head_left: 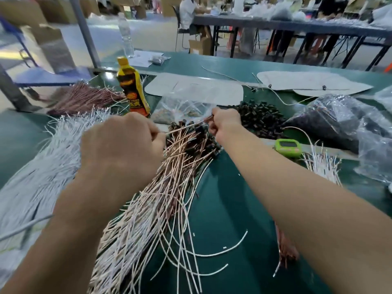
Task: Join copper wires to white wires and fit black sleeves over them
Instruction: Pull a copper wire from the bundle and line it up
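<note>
Lying along the left edge of the green bench (233, 209) is a big heap of white wires (42, 166). A bundle of copper wires (84, 98) sits behind it near the far left corner. Both are close by, I think, so each can be reached fast.

Next stands a drink bottle (132, 90). Its yellow label seems to say "TIGER", and the rest is too small to read.

The left hand (121, 149) has curled fingers and pinches the near end of one thin wire (182, 128). It holds the wire up over the pile of joined wires (169, 177) in the middle of the bench. The right hand (224, 124) pinches the far end, where a black sleeve (199, 129) sits on the wire. Two hands hold it straight, likely so the sleeve slides on well.

Just right of that hand is the pile of black sleeves (261, 119) — handy for the next one. Then comes a green timer (288, 146) with a screen I cannot read, and a clear bag (339, 122) of dark parts by the right edge.
</note>
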A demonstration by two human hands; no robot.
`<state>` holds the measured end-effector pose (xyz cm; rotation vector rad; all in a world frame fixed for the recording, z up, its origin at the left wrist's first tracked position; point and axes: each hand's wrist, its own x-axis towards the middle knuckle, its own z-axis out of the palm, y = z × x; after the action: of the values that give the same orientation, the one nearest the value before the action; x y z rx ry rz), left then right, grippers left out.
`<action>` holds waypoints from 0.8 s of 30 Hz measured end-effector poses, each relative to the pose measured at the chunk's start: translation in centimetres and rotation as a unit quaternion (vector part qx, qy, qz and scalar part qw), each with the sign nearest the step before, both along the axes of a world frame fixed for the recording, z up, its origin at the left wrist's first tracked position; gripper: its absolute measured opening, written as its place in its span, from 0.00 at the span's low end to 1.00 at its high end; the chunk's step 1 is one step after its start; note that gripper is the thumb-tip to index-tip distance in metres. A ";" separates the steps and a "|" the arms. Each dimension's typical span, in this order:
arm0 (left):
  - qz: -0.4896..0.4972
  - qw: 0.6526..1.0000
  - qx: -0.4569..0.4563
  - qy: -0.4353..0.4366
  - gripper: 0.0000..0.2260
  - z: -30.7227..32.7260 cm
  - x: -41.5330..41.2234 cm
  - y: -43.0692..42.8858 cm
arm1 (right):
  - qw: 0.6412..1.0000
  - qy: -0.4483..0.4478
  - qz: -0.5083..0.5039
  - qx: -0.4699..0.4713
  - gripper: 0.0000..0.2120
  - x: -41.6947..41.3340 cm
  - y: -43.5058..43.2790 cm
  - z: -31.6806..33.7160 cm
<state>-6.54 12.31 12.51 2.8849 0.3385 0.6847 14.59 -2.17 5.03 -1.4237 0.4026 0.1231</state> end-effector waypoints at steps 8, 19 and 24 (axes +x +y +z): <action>0.012 0.990 -0.013 0.141 0.10 -4.9 1.0 1.9 | 0.930 -0.100 0.031 -0.353 0.17 1.3 2.3 -2.4; -0.034 0.992 -0.089 0.088 0.07 -7.7 5.5 0.8 | 0.906 -0.145 0.067 -0.391 0.09 -1.8 -0.5 -1.5; -0.020 0.989 -0.015 0.146 0.06 -8.3 10.1 -0.5 | 0.899 -0.140 0.153 -0.385 0.09 -8.0 -1.8 -2.8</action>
<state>3.58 11.84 4.21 2.9539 0.3198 0.2466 6.57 -4.00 2.19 -2.2518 -0.0406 0.0053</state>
